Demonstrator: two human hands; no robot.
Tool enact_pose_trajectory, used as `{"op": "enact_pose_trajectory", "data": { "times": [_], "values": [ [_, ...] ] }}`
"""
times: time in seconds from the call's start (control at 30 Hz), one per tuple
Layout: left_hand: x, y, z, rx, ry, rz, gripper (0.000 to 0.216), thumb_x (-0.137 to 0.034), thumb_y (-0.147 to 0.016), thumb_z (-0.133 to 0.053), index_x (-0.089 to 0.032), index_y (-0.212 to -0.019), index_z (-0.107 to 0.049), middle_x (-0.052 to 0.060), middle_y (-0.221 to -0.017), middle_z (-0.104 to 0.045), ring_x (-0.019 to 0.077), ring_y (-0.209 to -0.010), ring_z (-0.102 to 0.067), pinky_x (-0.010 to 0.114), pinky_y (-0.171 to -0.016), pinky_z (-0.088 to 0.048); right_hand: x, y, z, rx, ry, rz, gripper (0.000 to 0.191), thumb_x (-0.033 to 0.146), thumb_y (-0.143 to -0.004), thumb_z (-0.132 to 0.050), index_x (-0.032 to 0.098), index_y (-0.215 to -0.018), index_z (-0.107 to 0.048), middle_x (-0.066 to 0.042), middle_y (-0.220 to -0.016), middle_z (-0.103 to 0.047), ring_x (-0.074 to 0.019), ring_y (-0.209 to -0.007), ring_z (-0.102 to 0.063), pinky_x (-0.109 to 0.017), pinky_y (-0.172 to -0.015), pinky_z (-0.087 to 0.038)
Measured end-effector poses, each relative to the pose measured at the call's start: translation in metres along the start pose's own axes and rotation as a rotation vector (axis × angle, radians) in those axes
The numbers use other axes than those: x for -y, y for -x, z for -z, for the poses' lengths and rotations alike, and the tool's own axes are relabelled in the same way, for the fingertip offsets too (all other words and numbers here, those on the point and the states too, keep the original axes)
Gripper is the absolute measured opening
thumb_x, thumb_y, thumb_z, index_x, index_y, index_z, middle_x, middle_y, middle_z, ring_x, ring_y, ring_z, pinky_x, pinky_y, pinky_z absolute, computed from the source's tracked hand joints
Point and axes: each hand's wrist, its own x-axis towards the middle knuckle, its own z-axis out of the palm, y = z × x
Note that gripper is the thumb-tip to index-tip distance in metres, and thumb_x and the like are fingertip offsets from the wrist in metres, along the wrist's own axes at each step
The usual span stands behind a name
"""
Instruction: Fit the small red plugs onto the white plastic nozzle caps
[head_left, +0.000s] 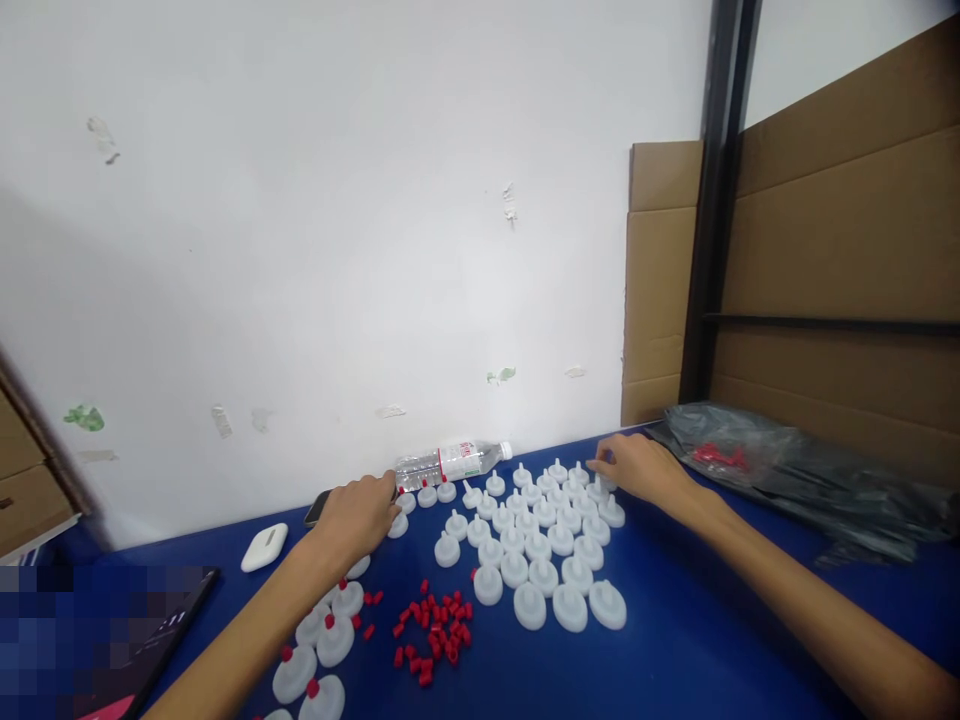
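My left hand [364, 512] reaches over the left side of the table, fingers curled down at a white nozzle lid [397, 526]; its top is hidden by the fingertips. At the far right of a cluster of white nozzle lids [538, 546], my right hand [634, 465] is closed in a pinch at the nozzle of one lid [598, 489]. The clustered lids stand nozzle up, mostly without red caps. Small red caps [442, 625] lie loose in front of them. Lids with red caps fitted [335, 640] sit to the left, partly behind my left forearm.
A clear plastic bottle [457, 461] lies along the wall. White earphone case [264, 548], dark phone [316, 508] and tablet [169, 640] are on the left. A grey plastic bag [795, 475] with red pieces lies right, before cardboard [847, 230]. The tabletop [675, 640] is blue.
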Motion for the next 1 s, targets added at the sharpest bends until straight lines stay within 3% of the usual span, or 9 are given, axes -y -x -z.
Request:
{"op": "enact_pose_trajectory", "data": {
  "times": [0.13,0.23,0.37,0.47,0.57,0.73,0.8,0.93,1.0],
  "values": [
    [0.007,-0.004,-0.007,0.021,0.017,-0.02,0.031,-0.035,-0.1,-0.064,-0.016,-0.124,-0.063,0.009,-0.122,-0.066,0.0226,-0.101,-0.068,0.043,-0.087,-0.059,0.005,0.001,0.007,-0.119,-0.02,0.027,0.027,0.037,-0.102,-0.054,0.016,-0.096,-0.071,-0.009,-0.087,-0.073,-0.0245,-0.083,-0.07,-0.037,-0.074,-0.052],
    [0.003,-0.003,-0.002,-0.025,0.051,-0.047,0.024,-0.035,-0.103,-0.056,-0.015,-0.111,-0.066,0.008,-0.105,-0.07,0.0232,-0.092,-0.069,0.042,-0.082,-0.057,0.017,0.006,0.016,-0.217,-0.072,0.114,0.031,0.035,-0.102,-0.049,0.017,-0.089,-0.072,-0.011,-0.081,-0.074,-0.0269,-0.078,-0.071,-0.034,-0.068,-0.046],
    [-0.015,0.006,0.014,-0.147,0.144,-0.087,0.032,-0.032,-0.105,-0.035,-0.018,-0.095,-0.062,0.011,-0.088,-0.069,0.0281,-0.081,-0.068,0.039,-0.071,-0.048,0.054,0.031,0.025,-0.281,-0.187,0.339,0.036,0.044,-0.105,-0.043,0.022,-0.113,-0.07,-0.008,-0.099,-0.076,-0.0243,-0.088,-0.071,-0.034,-0.076,-0.049],
    [-0.038,0.021,0.024,-0.169,0.261,-0.204,0.038,-0.034,-0.106,-0.028,-0.021,-0.086,-0.058,0.008,-0.085,-0.068,0.0244,-0.077,-0.065,0.034,-0.067,-0.043,0.088,0.06,0.023,-0.275,-0.249,0.526,0.055,0.06,-0.099,-0.05,0.03,-0.145,-0.049,-0.006,-0.123,-0.071,-0.0258,-0.111,-0.065,-0.04,-0.094,-0.049],
    [-0.062,0.04,0.027,-0.17,0.371,-0.327,0.042,-0.039,-0.108,-0.024,-0.023,-0.085,-0.055,0.002,-0.081,-0.066,0.0209,-0.076,-0.062,0.031,-0.067,-0.041,0.11,0.083,0.018,-0.281,-0.355,0.695,0.07,0.061,-0.094,-0.06,0.026,-0.151,-0.04,-0.011,-0.131,-0.066,-0.0314,-0.118,-0.061,-0.05,-0.101,-0.045],
    [-0.082,0.052,0.024,-0.2,0.623,-0.477,0.039,-0.039,-0.107,-0.029,-0.022,-0.078,-0.049,-0.001,-0.073,-0.056,0.0183,-0.067,-0.049,0.032,-0.065,-0.031,0.114,0.089,0.017,-0.299,-0.458,0.751,0.02,0.037,-0.1,-0.06,0.02,-0.112,-0.062,-0.003,-0.09,-0.073,-0.0226,-0.088,-0.067,-0.041,-0.093,-0.046],
    [-0.08,0.048,0.025,-0.149,0.719,-0.503,0.043,-0.043,-0.106,-0.029,-0.022,-0.072,-0.042,-0.002,-0.068,-0.047,0.0166,-0.064,-0.043,0.03,-0.062,-0.03,0.112,0.086,0.019,-0.32,-0.469,0.795,0.017,0.035,-0.1,-0.061,0.021,-0.11,-0.062,0.0,-0.083,-0.072,-0.0193,-0.078,-0.066,-0.041,-0.094,-0.043],
    [-0.067,0.038,0.033,0.001,0.745,-0.524,0.05,-0.055,-0.105,-0.016,-0.023,-0.068,-0.027,-0.006,-0.06,-0.028,0.0133,-0.052,-0.03,0.026,-0.052,-0.032,0.104,0.077,0.023,-0.442,-0.421,0.875,0.023,0.033,-0.103,-0.057,0.021,-0.123,-0.059,-0.002,-0.099,-0.076,-0.0167,-0.075,-0.067,-0.041,-0.099,-0.038],
    [-0.059,0.036,0.039,0.05,0.706,-0.508,0.051,-0.057,-0.104,-0.009,-0.024,-0.069,-0.026,-0.006,-0.059,-0.026,0.0128,-0.049,-0.027,0.025,-0.048,-0.034,0.094,0.068,0.026,-0.49,-0.354,0.817,0.024,0.032,-0.104,-0.054,0.021,-0.125,-0.059,-0.006,-0.108,-0.076,-0.0181,-0.08,-0.069,-0.042,-0.1,-0.037]
  ]
}}
